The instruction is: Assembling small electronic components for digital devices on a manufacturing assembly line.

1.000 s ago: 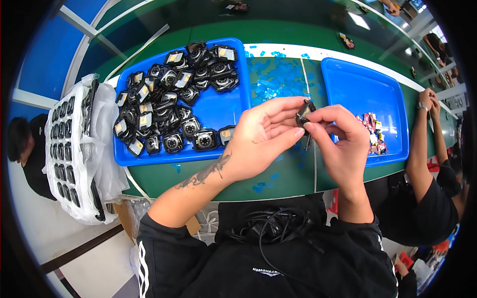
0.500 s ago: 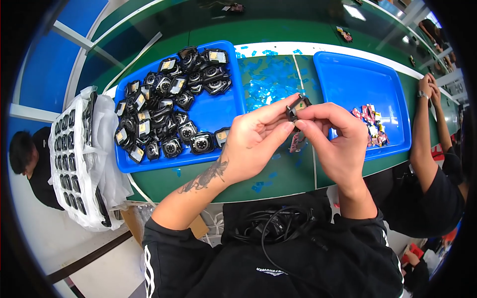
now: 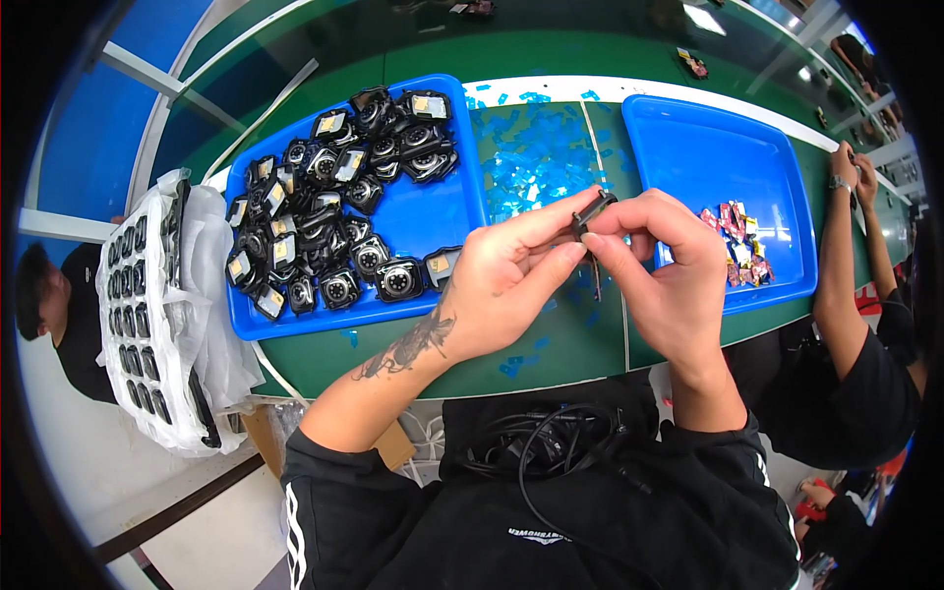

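Between both hands, above the green table, is a small black smartwatch case (image 3: 594, 207), tilted so mostly its edge shows. My left hand (image 3: 501, 280) is closed on it, thumb and fingers gripping its left side. At its lower right, my right hand (image 3: 674, 275) pinches it with thumb and forefinger; the fingertips hide what exactly they touch. Below the fingers hangs a thin strip-like part (image 3: 596, 282), seen nearly edge-on. A blue tray (image 3: 433, 218) at left holds many black watch cases (image 3: 398, 281), some showing round sensor backs, others pale inner panels.
At right, another blue tray (image 3: 703, 147) holds small pink and yellow parts (image 3: 737, 246). Blue film scraps (image 3: 536, 162) litter the green table (image 3: 472, 359). White-wrapped trays of watch parts (image 3: 138, 324) are stacked at far left. A co-worker's arms (image 3: 848, 265) are at right; another person sits far left.
The watch case has turned more edge-on in my fingers. The hanging part, which showed its pink face before, now appears as a thin line. Both hands stay in nearly the same place.
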`<action>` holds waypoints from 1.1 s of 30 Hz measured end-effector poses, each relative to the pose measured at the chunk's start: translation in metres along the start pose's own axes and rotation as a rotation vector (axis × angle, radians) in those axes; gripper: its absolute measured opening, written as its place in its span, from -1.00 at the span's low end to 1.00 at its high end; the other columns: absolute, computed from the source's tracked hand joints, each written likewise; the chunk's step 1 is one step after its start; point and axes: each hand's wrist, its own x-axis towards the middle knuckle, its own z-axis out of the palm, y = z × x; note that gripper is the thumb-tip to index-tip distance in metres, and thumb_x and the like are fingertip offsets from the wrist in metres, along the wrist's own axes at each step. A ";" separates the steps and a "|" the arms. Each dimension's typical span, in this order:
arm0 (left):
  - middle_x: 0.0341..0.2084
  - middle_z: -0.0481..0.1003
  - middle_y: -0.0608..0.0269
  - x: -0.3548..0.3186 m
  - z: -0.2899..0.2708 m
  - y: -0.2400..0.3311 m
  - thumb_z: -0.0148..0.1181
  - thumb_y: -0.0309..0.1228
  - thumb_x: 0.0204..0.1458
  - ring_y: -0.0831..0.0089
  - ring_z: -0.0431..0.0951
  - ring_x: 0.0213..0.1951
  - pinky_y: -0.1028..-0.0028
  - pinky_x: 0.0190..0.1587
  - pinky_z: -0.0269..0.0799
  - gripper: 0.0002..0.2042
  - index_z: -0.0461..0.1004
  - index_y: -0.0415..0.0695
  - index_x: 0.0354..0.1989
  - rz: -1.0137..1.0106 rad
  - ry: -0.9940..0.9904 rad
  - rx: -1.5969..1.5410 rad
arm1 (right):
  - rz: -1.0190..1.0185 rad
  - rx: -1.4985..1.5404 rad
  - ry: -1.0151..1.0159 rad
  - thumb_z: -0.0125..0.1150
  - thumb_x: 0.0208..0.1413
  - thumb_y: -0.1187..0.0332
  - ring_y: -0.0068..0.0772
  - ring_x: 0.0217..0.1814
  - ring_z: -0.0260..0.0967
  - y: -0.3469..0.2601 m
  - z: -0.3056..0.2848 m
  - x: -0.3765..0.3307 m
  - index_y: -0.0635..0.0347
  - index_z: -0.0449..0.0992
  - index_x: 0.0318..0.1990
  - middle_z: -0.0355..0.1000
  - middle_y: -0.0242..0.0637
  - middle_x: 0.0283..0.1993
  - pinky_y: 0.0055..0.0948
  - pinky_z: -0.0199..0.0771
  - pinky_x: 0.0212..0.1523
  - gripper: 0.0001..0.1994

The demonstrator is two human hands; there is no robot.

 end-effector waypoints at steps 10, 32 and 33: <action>-0.02 0.49 0.12 0.002 0.002 0.004 -0.02 -0.59 0.21 0.51 0.49 -0.02 0.48 0.04 0.44 -0.59 0.27 -0.27 0.26 -0.022 -0.006 -0.029 | -0.118 0.010 0.089 0.51 -0.27 0.48 -0.49 -0.44 0.27 0.002 -0.002 -0.008 0.20 0.47 -0.34 0.37 -0.35 -0.42 -0.53 0.28 -0.41 -0.68; -0.21 0.55 0.08 0.002 -0.007 0.010 0.35 -0.59 -0.12 0.33 0.62 -0.35 0.52 -0.29 0.53 -0.78 0.60 -0.17 -0.24 0.447 -0.009 0.778 | 0.319 0.791 -0.110 0.13 0.18 0.58 -0.59 -0.22 0.46 0.016 -0.016 -0.025 0.38 0.45 -0.25 0.48 -0.23 -0.18 -0.63 0.49 -0.21 -0.96; -0.22 0.55 0.07 0.001 -0.007 0.012 0.34 -0.59 -0.10 0.33 0.61 -0.37 0.54 -0.28 0.52 -0.81 0.60 -0.18 -0.26 0.331 -0.048 0.711 | 0.322 0.748 -0.115 0.14 0.17 0.57 -0.61 -0.21 0.43 0.016 -0.017 -0.024 0.37 0.45 -0.24 0.47 -0.26 -0.17 -0.64 0.46 -0.21 -0.95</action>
